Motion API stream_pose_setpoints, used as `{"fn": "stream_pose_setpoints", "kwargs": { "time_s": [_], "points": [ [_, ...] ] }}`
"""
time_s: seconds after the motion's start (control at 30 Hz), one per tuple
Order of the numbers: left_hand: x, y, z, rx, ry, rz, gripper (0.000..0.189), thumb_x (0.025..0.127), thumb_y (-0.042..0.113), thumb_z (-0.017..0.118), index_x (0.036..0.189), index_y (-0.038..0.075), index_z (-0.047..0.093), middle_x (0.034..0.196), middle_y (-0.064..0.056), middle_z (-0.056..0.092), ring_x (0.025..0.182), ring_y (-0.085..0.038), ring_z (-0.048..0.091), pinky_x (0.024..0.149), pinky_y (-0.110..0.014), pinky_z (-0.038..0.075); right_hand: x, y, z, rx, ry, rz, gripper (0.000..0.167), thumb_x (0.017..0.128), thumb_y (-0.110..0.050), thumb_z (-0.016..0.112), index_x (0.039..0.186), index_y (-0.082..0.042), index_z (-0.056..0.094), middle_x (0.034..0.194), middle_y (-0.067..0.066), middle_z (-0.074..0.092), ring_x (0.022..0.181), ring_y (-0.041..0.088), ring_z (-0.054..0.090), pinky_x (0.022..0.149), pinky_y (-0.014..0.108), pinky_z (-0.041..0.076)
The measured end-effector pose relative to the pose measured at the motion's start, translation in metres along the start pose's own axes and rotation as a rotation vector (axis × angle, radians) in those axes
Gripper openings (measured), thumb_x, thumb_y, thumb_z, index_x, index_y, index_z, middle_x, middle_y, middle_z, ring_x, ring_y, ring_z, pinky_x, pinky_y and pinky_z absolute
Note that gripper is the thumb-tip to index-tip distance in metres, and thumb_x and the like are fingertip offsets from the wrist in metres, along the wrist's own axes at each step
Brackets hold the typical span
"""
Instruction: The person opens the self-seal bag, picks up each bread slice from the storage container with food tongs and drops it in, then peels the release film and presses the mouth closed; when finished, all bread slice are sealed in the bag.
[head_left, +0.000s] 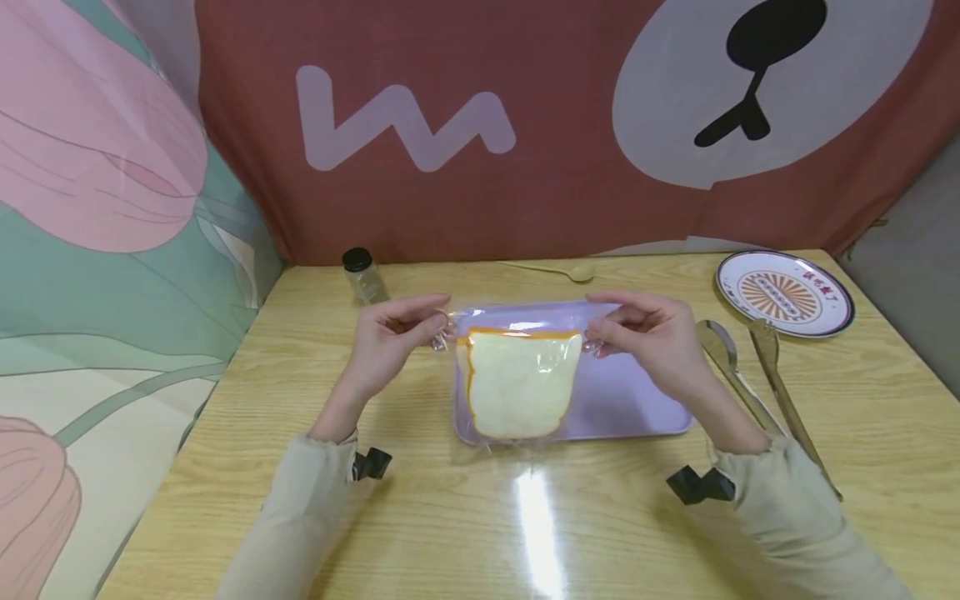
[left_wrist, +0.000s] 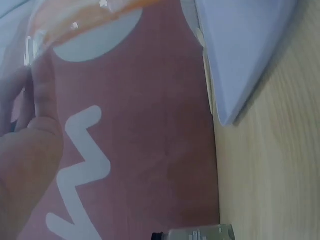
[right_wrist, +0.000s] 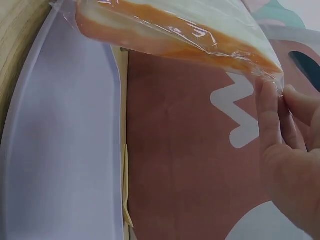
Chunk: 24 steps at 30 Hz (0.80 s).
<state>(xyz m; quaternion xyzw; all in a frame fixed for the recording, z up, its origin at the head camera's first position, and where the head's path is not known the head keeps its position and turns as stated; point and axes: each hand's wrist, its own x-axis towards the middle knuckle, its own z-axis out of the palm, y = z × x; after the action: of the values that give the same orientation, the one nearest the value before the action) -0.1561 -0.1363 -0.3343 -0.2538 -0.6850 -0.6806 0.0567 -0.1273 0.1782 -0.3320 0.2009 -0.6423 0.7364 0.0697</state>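
Note:
Slices of white bread with an orange-brown crust (head_left: pixel 522 385) sit inside a clear plastic bag (head_left: pixel 459 417), held up above a lilac tray (head_left: pixel 633 400). My left hand (head_left: pixel 386 342) pinches the bag's upper left corner between thumb and fingers. At the opposite top corner, my right hand (head_left: pixel 652 337) pinches the plastic the same way. From the right wrist view, the bread's crust (right_wrist: pixel 175 47) hangs over the tray (right_wrist: pixel 65 140), clear of its surface. The left wrist view has the left thumb and fingers (left_wrist: pixel 44 90) at the bag's edge.
Behind the left hand stands a small jar with a black lid (head_left: pixel 365 275). A pale spoon (head_left: pixel 577 272) lies along the back edge. To the right are a patterned plate (head_left: pixel 785 293), metal tongs (head_left: pixel 738 375) and a wooden fork (head_left: pixel 783 392). A printed curtain (head_left: pixel 450 208) closes off the back.

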Motion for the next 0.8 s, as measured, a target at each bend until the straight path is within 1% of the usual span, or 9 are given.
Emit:
{"fn": "stream_pose_setpoints", "kwargs": {
  "time_s": [0.07,0.2,0.23,0.3,0.4,0.47,0.57,0.7,0.8],
  "points": [
    [0.000,0.000,-0.001,-0.028,-0.015,-0.005,0.021,0.087,-0.012,0.061,0.107,-0.018,0.063,0.089,0.000,0.073,0.073,-0.011,0.069,0.062,-0.027,0.057,0.000,0.000,-0.001,0.013,-0.025,-0.010,0.027,0.083,0.019,0.061,0.107,0.008,0.068,0.077,0.010,0.071,0.065,0.019,0.068,0.057,0.033,0.058],
    [0.002,0.000,0.000,-0.042,-0.039,0.005,0.015,0.089,-0.010,0.059,0.101,-0.018,0.064,0.090,-0.006,0.073,0.072,-0.014,0.069,0.061,-0.029,0.058,0.001,-0.001,0.000,0.032,-0.051,-0.029,0.026,0.084,0.019,0.060,0.106,0.008,0.069,0.081,0.012,0.072,0.065,0.019,0.069,0.058,0.033,0.058],
    [0.002,0.000,0.001,-0.048,-0.043,0.008,0.014,0.089,-0.009,0.059,0.099,-0.017,0.065,0.089,-0.006,0.072,0.072,-0.014,0.068,0.061,-0.029,0.058,0.001,-0.001,0.000,0.032,-0.052,-0.037,0.025,0.085,0.019,0.059,0.105,0.008,0.069,0.082,0.012,0.072,0.065,0.019,0.069,0.058,0.033,0.058],
    [0.003,0.000,0.002,-0.075,-0.045,0.005,0.013,0.089,-0.009,0.059,0.096,-0.009,0.070,0.088,-0.006,0.072,0.071,-0.014,0.067,0.060,-0.029,0.057,0.001,-0.002,0.000,0.038,-0.054,-0.055,0.022,0.085,0.019,0.058,0.103,0.012,0.068,0.083,0.013,0.072,0.065,0.019,0.069,0.058,0.033,0.058],
    [0.003,0.000,0.005,-0.205,-0.046,-0.017,0.026,0.090,-0.013,0.055,0.090,0.004,0.074,0.089,-0.005,0.071,0.071,-0.015,0.067,0.059,-0.027,0.056,0.001,-0.004,0.000,0.046,-0.071,-0.081,0.019,0.085,0.020,0.058,0.100,0.014,0.067,0.084,0.015,0.072,0.065,0.020,0.068,0.058,0.032,0.058],
    [0.004,0.000,0.007,-0.302,-0.047,-0.024,0.034,0.090,-0.015,0.051,0.085,0.010,0.075,0.089,-0.005,0.070,0.072,-0.015,0.066,0.059,-0.026,0.056,0.002,-0.004,0.001,0.062,-0.085,-0.099,0.018,0.084,0.020,0.058,0.099,0.015,0.067,0.085,0.015,0.072,0.065,0.021,0.068,0.058,0.032,0.058],
    [0.005,0.002,0.010,-0.401,-0.054,-0.025,0.036,0.090,-0.016,0.048,0.078,0.007,0.072,0.088,-0.007,0.068,0.072,-0.016,0.065,0.060,-0.025,0.056,0.002,-0.004,0.001,0.076,-0.090,-0.126,0.020,0.083,0.023,0.057,0.096,0.013,0.069,0.085,0.014,0.072,0.065,0.020,0.068,0.059,0.032,0.058],
    [0.007,0.004,0.012,-0.395,-0.054,-0.018,0.033,0.088,-0.016,0.048,0.075,0.006,0.069,0.083,-0.007,0.067,0.069,-0.016,0.064,0.060,-0.024,0.056,0.002,-0.005,0.001,0.087,-0.103,-0.162,0.023,0.082,0.026,0.054,0.093,0.012,0.069,0.083,0.013,0.071,0.064,0.019,0.068,0.058,0.030,0.057],
    [0.008,0.004,0.013,-0.380,-0.060,0.014,0.035,0.083,-0.019,0.046,0.074,0.006,0.069,0.080,-0.007,0.066,0.066,-0.015,0.064,0.058,-0.023,0.055,0.001,-0.005,0.002,0.122,-0.140,-0.182,0.024,0.083,0.027,0.052,0.095,0.012,0.068,0.082,0.014,0.070,0.065,0.019,0.067,0.058,0.031,0.057]
  ]
}}
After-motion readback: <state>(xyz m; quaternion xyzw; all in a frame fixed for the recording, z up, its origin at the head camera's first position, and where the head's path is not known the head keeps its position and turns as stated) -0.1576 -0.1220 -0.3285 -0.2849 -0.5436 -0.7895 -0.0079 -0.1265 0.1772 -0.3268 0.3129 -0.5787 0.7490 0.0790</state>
